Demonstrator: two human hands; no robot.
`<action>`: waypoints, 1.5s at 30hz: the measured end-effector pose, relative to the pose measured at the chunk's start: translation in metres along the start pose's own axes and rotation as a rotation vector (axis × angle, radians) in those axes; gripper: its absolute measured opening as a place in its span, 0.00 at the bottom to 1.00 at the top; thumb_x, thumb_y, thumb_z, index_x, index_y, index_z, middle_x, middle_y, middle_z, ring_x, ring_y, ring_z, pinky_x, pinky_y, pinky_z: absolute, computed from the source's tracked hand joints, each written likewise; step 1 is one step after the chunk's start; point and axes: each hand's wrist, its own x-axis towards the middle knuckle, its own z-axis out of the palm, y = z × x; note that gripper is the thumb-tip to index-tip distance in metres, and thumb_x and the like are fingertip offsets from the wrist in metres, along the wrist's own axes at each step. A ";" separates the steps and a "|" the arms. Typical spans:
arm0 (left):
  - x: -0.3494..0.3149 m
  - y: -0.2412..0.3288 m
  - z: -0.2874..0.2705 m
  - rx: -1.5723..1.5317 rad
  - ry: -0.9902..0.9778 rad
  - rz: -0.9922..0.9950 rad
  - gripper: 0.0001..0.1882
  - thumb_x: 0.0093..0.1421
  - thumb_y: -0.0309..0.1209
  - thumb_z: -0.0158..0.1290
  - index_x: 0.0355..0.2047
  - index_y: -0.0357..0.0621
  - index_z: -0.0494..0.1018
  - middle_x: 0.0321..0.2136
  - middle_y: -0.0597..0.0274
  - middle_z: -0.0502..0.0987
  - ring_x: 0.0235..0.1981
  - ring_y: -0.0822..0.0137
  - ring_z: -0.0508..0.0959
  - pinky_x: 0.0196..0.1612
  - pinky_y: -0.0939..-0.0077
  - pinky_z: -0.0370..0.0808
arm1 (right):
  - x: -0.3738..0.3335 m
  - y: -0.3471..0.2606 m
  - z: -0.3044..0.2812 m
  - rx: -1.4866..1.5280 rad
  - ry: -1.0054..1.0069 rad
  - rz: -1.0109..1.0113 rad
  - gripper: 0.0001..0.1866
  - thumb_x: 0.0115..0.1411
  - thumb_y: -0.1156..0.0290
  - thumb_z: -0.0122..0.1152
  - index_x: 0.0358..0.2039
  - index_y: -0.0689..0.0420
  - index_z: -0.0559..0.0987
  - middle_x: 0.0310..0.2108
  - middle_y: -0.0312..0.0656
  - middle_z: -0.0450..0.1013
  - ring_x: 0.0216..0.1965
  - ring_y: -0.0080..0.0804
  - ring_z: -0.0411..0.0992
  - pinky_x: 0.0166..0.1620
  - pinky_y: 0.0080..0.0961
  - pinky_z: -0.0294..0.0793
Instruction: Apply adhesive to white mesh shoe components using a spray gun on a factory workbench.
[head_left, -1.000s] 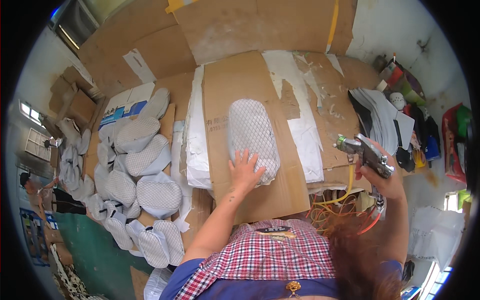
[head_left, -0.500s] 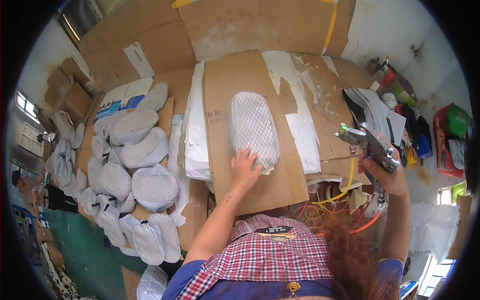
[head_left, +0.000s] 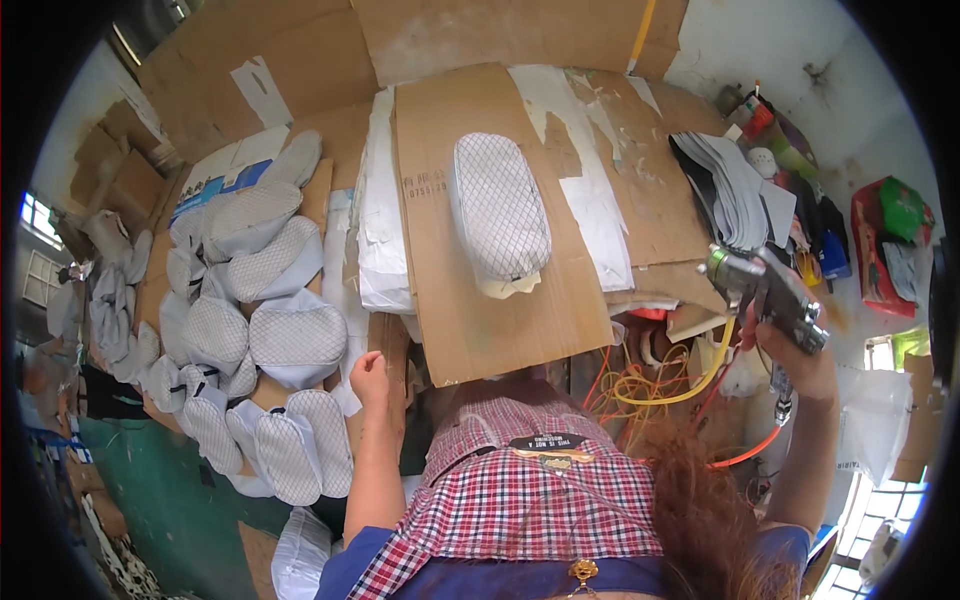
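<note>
A silver spray gun [head_left: 745, 283] is gripped in my right hand [head_left: 786, 352], held up at the right, with a yellow hose and an orange hose near it. My left hand [head_left: 371, 380] hovers left of the cardboard's lower corner, fingers curled in and nothing visible in them. On the brown cardboard sheet [head_left: 455, 325] in the middle lies a light grey quilted piece [head_left: 500, 205], oblong with rounded ends; a pale flap shows at its near end. Neither hand touches it. Nearest my left hand is a pile of similar quilted pieces [head_left: 300, 338].
Coiled hoses [head_left: 650, 385] hang below the table's front edge. A stack of grey and black sheets [head_left: 722, 190] lies at the right, by a red bag [head_left: 885, 245] on the wall. Tall cardboard [head_left: 500, 35] stands behind the table. A green surface [head_left: 150, 490] shows at lower left.
My left hand has let go of the quilted piece on the cardboard and moved left, its fingers curling in. The spray gun has shifted slightly right. The whole view has tilted a little.
</note>
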 end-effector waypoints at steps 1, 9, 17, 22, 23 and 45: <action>-0.004 0.003 -0.001 -0.002 -0.007 -0.002 0.06 0.49 0.24 0.51 0.28 0.37 0.74 0.21 0.66 0.74 0.23 0.75 0.72 0.28 0.82 0.70 | -0.006 0.002 0.001 -0.004 0.005 0.004 0.30 0.46 0.76 0.59 0.52 0.62 0.63 0.27 0.39 0.68 0.25 0.23 0.68 0.30 0.17 0.69; -0.010 -0.005 -0.018 -0.257 -0.040 -0.162 0.04 0.51 0.24 0.51 0.28 0.37 0.73 0.21 0.66 0.72 0.20 0.77 0.71 0.24 0.87 0.69 | -0.059 -0.003 0.009 0.014 -0.063 0.083 0.32 0.45 0.81 0.59 0.53 0.62 0.61 0.29 0.38 0.69 0.26 0.21 0.67 0.30 0.17 0.69; -0.014 -0.005 -0.016 -0.276 -0.052 -0.182 0.05 0.50 0.24 0.52 0.28 0.36 0.73 0.21 0.66 0.72 0.19 0.77 0.71 0.24 0.87 0.69 | -0.067 -0.012 0.023 -0.032 -0.059 0.061 0.31 0.45 0.76 0.60 0.52 0.62 0.63 0.29 0.37 0.68 0.29 0.20 0.66 0.33 0.17 0.67; -0.012 -0.003 -0.024 -0.350 -0.067 -0.247 0.06 0.50 0.23 0.51 0.29 0.36 0.73 0.21 0.65 0.72 0.18 0.76 0.71 0.24 0.86 0.69 | -0.076 -0.017 0.007 -0.115 -0.027 0.114 0.30 0.45 0.76 0.59 0.51 0.62 0.64 0.28 0.36 0.68 0.30 0.20 0.66 0.34 0.18 0.68; -0.011 -0.001 -0.025 -0.324 -0.053 -0.233 0.06 0.50 0.23 0.51 0.29 0.36 0.73 0.21 0.65 0.72 0.18 0.76 0.71 0.24 0.86 0.70 | -0.078 -0.014 0.006 -0.116 -0.028 0.114 0.30 0.45 0.76 0.59 0.51 0.62 0.64 0.28 0.36 0.68 0.30 0.20 0.66 0.34 0.18 0.68; -0.030 0.144 0.197 -0.739 -0.397 -0.753 0.14 0.51 0.34 0.51 0.38 0.43 0.67 0.34 0.60 0.70 0.34 0.61 0.71 0.39 0.63 0.63 | 0.038 0.021 -0.040 0.068 -0.049 -0.074 0.30 0.44 0.80 0.57 0.51 0.64 0.63 0.28 0.37 0.68 0.27 0.21 0.67 0.30 0.16 0.67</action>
